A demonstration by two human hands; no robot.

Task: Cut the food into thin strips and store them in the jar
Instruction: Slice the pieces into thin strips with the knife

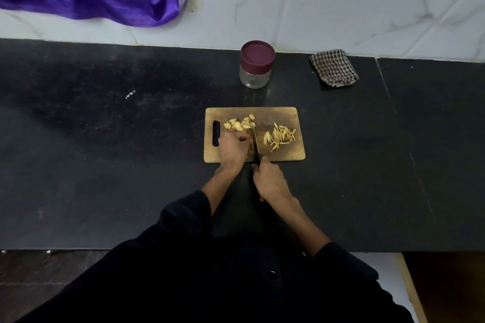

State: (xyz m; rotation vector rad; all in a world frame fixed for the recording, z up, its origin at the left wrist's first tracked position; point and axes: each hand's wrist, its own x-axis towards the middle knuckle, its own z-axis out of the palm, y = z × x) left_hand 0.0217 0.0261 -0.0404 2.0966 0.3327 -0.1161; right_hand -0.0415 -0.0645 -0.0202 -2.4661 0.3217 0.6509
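**Blade lies between holding hand and finished strips; uncut slices wait on the far left**

I begin at the left of the wooden cutting board [275,115], which lies on the black countertop [105,139] with its handle slot toward the left. Just right of that slot, along the far edge, I note a loose heap of uncut food slices [240,123], pale yellow; I cannot name the food with certainty.

My left hand [233,149] rests on the board directly below that heap, fingers curled down onto a piece being cut; the piece itself is mostly hidden under the fingertips. Touching that hand's right side is the knife [255,143], its blade running from near to far, tip toward the heap. My right hand [270,181] grips the dark handle at the board's near edge, fingers wrapped closed around it.

Right of the blade, well apart from the slices, lies the pile of cut strips [279,136], most with their long axis parallel to the blade.

I judge that cutting is only partly done. The next stroke turns on the blade sitting just beside the left fingertips, so clearance there is the risk.

The jar [256,65] stands beyond the board, lid still on, roughly in line with the knife. A checked cloth [333,68] lies to its right.
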